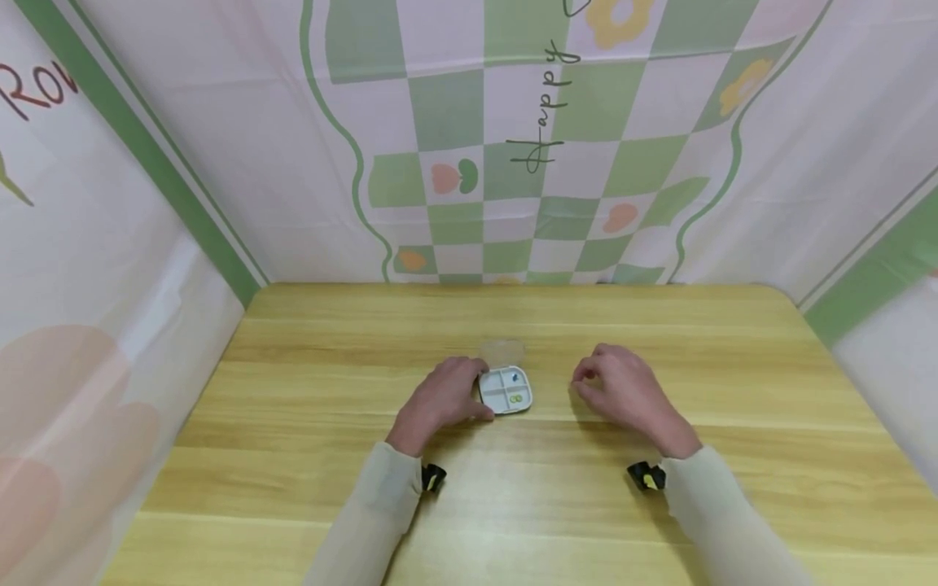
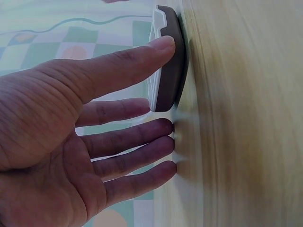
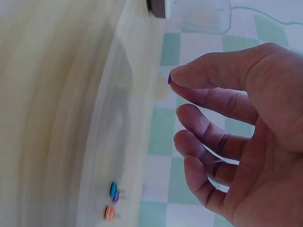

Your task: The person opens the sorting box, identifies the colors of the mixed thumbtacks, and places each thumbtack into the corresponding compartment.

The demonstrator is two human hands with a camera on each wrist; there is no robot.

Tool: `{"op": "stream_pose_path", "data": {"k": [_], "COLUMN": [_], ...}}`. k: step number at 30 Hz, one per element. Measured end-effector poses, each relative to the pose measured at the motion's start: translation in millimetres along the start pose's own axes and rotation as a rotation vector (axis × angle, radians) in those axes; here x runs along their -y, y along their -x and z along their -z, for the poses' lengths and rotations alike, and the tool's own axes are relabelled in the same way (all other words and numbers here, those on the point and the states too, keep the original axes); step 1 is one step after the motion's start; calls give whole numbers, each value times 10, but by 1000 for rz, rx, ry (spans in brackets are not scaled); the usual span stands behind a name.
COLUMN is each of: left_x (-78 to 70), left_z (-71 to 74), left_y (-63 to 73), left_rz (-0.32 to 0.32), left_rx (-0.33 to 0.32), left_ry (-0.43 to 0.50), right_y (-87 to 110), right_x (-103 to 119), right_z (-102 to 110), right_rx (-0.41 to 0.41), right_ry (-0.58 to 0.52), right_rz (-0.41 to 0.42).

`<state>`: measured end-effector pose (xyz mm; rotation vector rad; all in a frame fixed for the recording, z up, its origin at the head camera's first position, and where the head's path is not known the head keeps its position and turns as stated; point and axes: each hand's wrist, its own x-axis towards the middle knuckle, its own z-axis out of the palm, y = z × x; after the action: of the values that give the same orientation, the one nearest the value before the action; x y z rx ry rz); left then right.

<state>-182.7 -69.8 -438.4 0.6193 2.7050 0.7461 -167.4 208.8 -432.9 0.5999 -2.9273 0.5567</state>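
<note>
A small white four-compartment pill box (image 1: 505, 391) lies on the table with its clear lid (image 1: 502, 352) folded back. My left hand (image 1: 444, 395) holds its left end between thumb and index finger; the other fingers (image 2: 137, 139) stretch past it, tips down at the tabletop. The box's dark underside (image 2: 171, 71) faces the left wrist camera. A tiny blue piece (image 1: 515, 378) sits in the far right compartment, green rings (image 1: 516, 399) in the near right one. To the right of the box, my right hand (image 1: 621, 389) pinches a tiny purple piece (image 3: 169, 78), mostly hidden by thumb and index fingertips.
In the right wrist view, small teal (image 3: 113, 188), purple (image 3: 116, 196) and orange (image 3: 109, 213) pieces with thin stems lie on the wooden table (image 1: 513, 521). A printed cloth (image 1: 454, 106) hangs behind the table's far edge. Black wrist straps (image 1: 434, 478) show at both cuffs.
</note>
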Motion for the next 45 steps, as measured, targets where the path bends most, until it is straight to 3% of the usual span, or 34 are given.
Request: {"op": "stream_pose_path", "data": {"k": [25, 45], "left_x": [7, 15], "left_z": [-5, 16], "left_y": [-8, -7], "left_rz": [-1, -33], "left_rx": [4, -1], "left_ry": [1, 15], "right_y": [-180, -358], "right_x": [342, 718], "right_z": [-104, -315], "right_rx": [19, 42], "right_ry": [-48, -62], "right_rz": [21, 121]}}
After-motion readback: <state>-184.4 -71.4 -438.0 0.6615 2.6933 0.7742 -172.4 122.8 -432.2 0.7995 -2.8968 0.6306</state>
